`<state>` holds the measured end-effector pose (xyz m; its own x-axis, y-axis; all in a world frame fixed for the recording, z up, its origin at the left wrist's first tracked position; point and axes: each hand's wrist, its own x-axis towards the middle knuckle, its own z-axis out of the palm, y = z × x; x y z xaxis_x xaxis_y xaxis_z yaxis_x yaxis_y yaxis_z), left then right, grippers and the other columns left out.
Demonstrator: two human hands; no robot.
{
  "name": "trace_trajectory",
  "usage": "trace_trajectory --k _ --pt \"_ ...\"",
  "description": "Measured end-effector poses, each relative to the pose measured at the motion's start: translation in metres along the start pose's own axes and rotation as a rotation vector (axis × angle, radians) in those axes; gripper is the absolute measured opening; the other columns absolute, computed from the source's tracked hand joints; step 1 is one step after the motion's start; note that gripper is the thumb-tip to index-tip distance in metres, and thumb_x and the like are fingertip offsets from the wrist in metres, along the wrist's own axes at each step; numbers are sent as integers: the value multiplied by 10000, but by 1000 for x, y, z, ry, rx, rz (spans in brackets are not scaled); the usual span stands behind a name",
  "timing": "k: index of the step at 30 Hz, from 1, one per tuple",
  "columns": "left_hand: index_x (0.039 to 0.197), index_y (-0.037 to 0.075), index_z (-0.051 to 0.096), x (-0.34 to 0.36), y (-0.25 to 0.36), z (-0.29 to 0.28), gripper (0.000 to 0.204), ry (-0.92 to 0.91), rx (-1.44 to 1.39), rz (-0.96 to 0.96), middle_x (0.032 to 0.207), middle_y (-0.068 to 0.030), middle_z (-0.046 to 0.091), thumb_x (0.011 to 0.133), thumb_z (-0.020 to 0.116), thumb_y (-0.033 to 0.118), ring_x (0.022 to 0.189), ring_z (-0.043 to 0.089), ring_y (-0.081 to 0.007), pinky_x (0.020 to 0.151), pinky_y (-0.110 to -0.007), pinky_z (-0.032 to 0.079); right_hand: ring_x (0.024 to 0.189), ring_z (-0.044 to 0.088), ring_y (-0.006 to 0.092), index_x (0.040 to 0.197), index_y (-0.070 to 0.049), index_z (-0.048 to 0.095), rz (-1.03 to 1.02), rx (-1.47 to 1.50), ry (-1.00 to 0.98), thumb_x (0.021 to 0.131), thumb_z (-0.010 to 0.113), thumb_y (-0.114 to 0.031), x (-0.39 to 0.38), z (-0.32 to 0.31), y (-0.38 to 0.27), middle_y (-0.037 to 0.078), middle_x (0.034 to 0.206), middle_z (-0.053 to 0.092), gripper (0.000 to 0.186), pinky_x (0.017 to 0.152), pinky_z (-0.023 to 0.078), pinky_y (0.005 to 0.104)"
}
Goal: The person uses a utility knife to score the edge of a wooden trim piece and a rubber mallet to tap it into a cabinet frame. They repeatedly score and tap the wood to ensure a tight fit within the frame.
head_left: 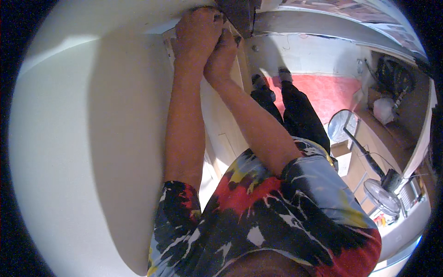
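Looks roughly mid-job, at a guess. Got the left hand (198,32) and right hand (225,53) crowded together at the far end of a pale wooden frame (242,60), just beside a dark brown panel (235,16) and close to a big white wall-like surface (50,152). Can't point to anything clearly finished, tbh, with the hands covering the spot being worked on. Probably needs more finger work there, going by the pose. On grip: see the left with fingers bent over and back of the hand toward the camera, and the right bent in close below, touching or nearly so. Can't tell how far closed, or whether gripping anything, too hidden and grainy. Seem to be against the frame's end, but wouldn't swear to contact
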<state>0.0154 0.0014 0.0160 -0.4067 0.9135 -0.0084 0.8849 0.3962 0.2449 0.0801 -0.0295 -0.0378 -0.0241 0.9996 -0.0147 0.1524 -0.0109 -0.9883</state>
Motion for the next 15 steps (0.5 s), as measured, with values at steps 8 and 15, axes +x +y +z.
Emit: trace_trajectory --k 8,15 --pt "857 80 725 -1 4 -4 237 -44 -4 -1 886 -177 704 843 604 283 855 667 -387 783 -502 540 737 588 171 875 37 621 28 210 -26 883 593 -120 7 2 7 141 782 661 160 631 464 370" --pt "932 105 757 -4 0 -1 314 -27 122 10 894 -172 710 886 599 373 807 670 -394 779 -504 533 795 584 173 947 41 621 -68 146 -154 894 587 -152 9 -7 5 115 880 675 204 677 475 367"
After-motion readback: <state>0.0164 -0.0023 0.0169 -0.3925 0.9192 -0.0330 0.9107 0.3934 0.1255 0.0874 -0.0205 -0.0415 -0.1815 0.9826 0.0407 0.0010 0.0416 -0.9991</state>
